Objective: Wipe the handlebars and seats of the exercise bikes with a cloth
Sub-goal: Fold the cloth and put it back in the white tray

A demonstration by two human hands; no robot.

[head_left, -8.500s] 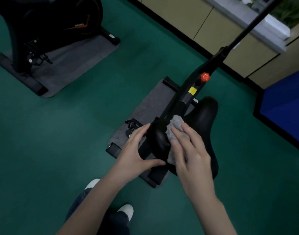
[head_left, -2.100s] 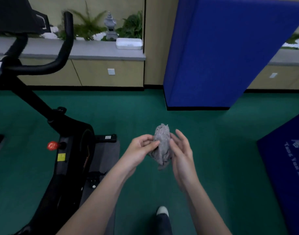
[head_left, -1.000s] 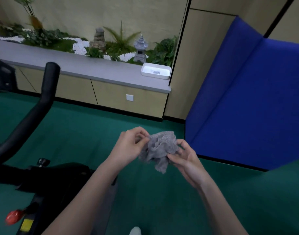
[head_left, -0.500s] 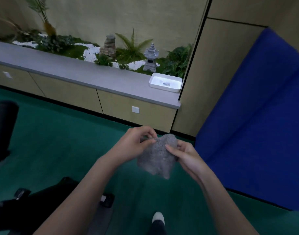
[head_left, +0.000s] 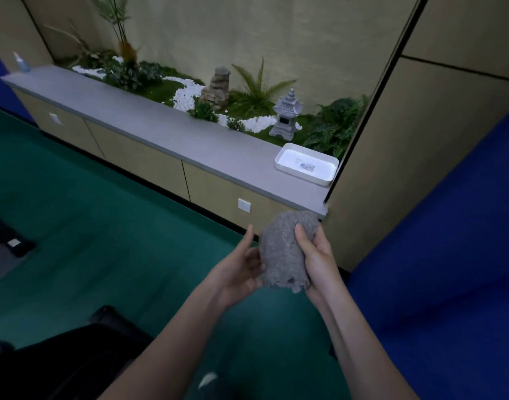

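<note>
From the head camera we see the right hand (head_left: 316,256) curled round the bunched grey cloth (head_left: 282,252) — thumb across its front, fingers behind. Just left of that grip the left hand (head_left: 239,267) is spread — relaxed fingers touching the cloth's edge, holding nothing.

Grey nubby cloth (head_left: 285,252) — bunched, seemingly folded over — upright in mid-air.
</note>
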